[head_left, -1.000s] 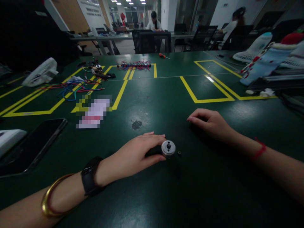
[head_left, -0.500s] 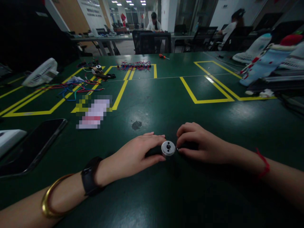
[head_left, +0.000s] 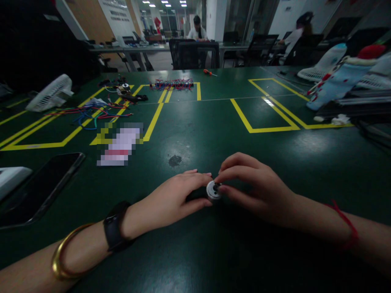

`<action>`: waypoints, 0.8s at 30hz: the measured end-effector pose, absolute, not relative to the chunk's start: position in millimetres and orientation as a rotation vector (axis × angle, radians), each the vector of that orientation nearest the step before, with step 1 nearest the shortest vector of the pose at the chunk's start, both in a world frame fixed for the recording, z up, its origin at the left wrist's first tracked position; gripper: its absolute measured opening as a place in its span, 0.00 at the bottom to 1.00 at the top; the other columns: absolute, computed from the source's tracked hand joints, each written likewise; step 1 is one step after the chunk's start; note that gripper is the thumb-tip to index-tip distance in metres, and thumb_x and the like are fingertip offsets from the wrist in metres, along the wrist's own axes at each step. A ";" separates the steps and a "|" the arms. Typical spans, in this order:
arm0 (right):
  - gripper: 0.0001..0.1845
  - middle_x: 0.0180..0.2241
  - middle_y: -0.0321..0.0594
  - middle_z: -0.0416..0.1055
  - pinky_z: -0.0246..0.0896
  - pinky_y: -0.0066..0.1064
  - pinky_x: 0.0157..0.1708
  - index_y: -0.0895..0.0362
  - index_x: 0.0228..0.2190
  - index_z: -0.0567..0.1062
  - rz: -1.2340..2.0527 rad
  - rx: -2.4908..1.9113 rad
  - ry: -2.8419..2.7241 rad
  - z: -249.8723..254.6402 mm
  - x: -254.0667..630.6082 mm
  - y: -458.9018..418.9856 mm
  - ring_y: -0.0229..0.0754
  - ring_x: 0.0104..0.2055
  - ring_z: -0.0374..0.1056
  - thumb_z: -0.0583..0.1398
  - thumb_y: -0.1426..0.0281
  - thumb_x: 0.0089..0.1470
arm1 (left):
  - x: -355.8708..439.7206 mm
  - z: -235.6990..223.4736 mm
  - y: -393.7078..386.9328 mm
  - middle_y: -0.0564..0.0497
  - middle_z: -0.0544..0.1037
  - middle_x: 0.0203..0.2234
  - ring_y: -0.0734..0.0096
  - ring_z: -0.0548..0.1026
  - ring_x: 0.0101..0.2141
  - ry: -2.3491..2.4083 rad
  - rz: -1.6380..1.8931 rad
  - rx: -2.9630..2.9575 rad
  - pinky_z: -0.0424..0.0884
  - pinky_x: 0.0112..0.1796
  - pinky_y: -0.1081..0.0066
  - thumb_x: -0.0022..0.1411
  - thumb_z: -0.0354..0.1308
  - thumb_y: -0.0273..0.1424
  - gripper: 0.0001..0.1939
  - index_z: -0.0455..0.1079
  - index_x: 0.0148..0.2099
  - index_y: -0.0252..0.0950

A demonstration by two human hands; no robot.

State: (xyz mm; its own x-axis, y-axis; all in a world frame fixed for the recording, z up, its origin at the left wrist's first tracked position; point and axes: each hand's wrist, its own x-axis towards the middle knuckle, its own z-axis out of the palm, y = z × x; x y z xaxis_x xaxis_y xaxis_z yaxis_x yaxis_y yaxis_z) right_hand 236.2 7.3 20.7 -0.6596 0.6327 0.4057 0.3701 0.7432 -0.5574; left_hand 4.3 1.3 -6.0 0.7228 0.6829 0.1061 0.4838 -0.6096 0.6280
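1. L hand (head_left: 168,196) gripped metal cyl. (head_left: 211,192), upright on tabletop (head_left: 183,260), prob. to steady it.
2. R hand (head_left: 264,193) reached over cyl. top w/ fingertips drawn nearly together, prob. for fine placement; whether anything was pinched, couldn't tell.

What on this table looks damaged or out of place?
A dark, ragged patch marks the green tabletop beyond the left hand, perhaps a stain or worn finish. Farther left, loose wires sprawl untidily across yellow tape.

Open-plan office, long desks (head_left: 154,47), black mesh chairs (head_left: 195,55), ceiling lights (head_left: 165,2), people seated beyond (head_left: 197,32)
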 end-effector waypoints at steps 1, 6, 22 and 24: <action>0.09 0.40 0.43 0.70 0.62 0.36 0.39 0.54 0.41 0.75 0.546 -0.756 -2.369 20.7 236.0 6.6 0.43 0.40 0.67 0.60 0.71 0.56 | 4.5 -6.0 1.1 0.49 0.72 0.51 0.63 0.70 0.51 0.883 0.461 2.347 0.64 0.55 0.60 0.64 0.59 0.31 0.17 0.64 0.54 0.40; 0.11 0.41 0.44 0.72 0.58 0.39 0.39 0.53 0.44 0.74 0.301 -0.721 -2.498 21.4 238.2 5.2 0.44 0.40 0.67 0.58 0.70 0.58 | 3.9 -7.0 0.8 0.49 0.71 0.53 0.63 0.69 0.53 0.884 0.469 2.361 0.60 0.58 0.60 0.65 0.58 0.32 0.20 0.62 0.57 0.41; 0.05 0.37 0.40 0.70 0.64 0.34 0.40 0.54 0.30 0.76 0.904 -0.863 -2.155 22.5 250.8 16.3 0.42 0.40 0.69 0.60 0.69 0.56 | 1.7 -8.1 2.3 0.48 0.70 0.55 0.62 0.69 0.55 0.891 0.421 2.363 0.56 0.61 0.56 0.65 0.58 0.34 0.22 0.61 0.60 0.41; 0.06 0.35 0.39 0.71 0.64 0.34 0.38 0.53 0.30 0.76 0.906 -0.962 -2.034 17.3 259.7 29.4 0.42 0.38 0.69 0.60 0.66 0.56 | 1.8 -7.3 2.4 0.48 0.70 0.55 0.63 0.68 0.55 0.889 0.406 2.352 0.56 0.61 0.56 0.65 0.58 0.33 0.22 0.61 0.60 0.41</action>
